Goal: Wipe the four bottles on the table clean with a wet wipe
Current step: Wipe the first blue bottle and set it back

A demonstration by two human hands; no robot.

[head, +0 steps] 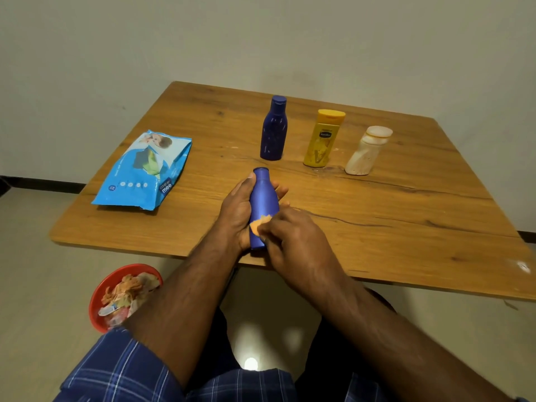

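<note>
- So the left hand (236,211) is wrapped around a blue bottle (262,198), holding it just above the near edge of the wooden surface (406,216), fingers curled round the body.
- The bottle's long axis runs pretty much straight away from the person, cap end pointing toward the far side, base end closest to the body.
- The right hand (293,236) is pinching a scrunched-up orange-stained wet wipe (259,223) and pressing it on the lower part of the bottle, near the base.
- That's the bit that matters imo: the wipe sits at the near end, so the rest of the bottle lies forward of the right hand. I'd guess the stroke goes along the length toward the cap, or the left hand rotates it.
- Three more bottles stand upright in a row further back: dark blue bottle (274,129), yellow bottle (323,137), white bottle (367,150). The white one looks grubby.
- Wipes pack (143,169) lies off to the left, red bin (123,297) with used wipes sits on the floor.
</note>
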